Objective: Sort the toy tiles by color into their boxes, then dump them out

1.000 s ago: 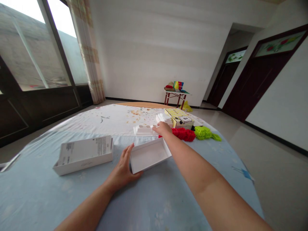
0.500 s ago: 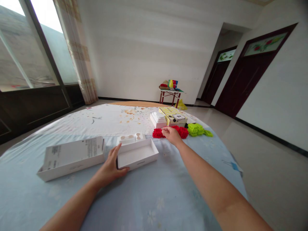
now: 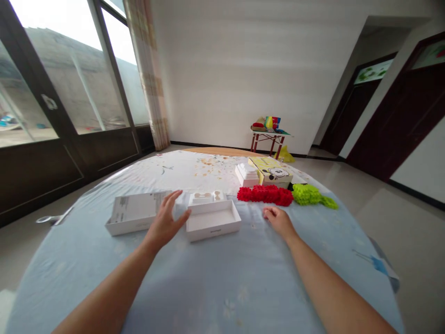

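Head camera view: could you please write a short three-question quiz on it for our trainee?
1. True or false: the right hand holds the red blocks.
2. What is between the white lid and the open white box? A) the left hand B) a yellow carton C) a cup
3. Which colour are the blocks lying right beside the red blocks?
Key: 1 false, it rests on the blue cloth, apart from them; 2 A; 3 green blocks.

Left hand (image 3: 166, 222) spread — right hand (image 3: 278, 220) palm-down.
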A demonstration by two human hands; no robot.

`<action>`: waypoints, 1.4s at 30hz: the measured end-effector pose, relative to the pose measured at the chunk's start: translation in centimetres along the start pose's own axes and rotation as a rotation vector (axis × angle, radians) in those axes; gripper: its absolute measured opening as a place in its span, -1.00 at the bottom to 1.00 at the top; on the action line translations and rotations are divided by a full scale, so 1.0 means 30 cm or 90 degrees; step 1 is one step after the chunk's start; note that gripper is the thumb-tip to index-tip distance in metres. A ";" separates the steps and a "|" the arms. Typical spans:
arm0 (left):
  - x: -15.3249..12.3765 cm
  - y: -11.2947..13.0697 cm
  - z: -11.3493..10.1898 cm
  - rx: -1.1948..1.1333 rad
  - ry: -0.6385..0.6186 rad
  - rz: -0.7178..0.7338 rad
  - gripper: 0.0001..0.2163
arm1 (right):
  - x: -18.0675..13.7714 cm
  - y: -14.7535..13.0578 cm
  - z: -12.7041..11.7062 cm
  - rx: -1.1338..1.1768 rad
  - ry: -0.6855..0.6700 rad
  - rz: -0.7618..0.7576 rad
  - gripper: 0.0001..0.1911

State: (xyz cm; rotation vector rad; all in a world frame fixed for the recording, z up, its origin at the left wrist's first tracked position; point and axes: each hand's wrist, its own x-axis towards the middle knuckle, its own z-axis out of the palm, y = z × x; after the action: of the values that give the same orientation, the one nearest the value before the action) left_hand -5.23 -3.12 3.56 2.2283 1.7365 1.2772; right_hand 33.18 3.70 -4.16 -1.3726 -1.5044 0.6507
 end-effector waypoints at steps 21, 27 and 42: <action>0.255 -0.222 -0.295 0.423 -0.367 -0.142 -0.22 | -0.018 -0.021 0.007 -0.138 -0.035 -0.040 -0.65; 0.296 -0.177 -0.411 0.293 -0.019 -0.217 -0.23 | -0.018 -0.010 0.005 -0.152 -0.047 -0.045 -0.65; 0.351 -0.165 -0.297 0.309 0.134 -0.112 -0.50 | -0.015 -0.019 0.004 -0.137 -0.044 -0.043 -0.69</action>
State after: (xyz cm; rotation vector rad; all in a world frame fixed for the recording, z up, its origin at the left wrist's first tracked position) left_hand -14.25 3.54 13.01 2.1436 2.4885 1.1869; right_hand 32.77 3.17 -3.85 -1.4653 -1.7087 0.5095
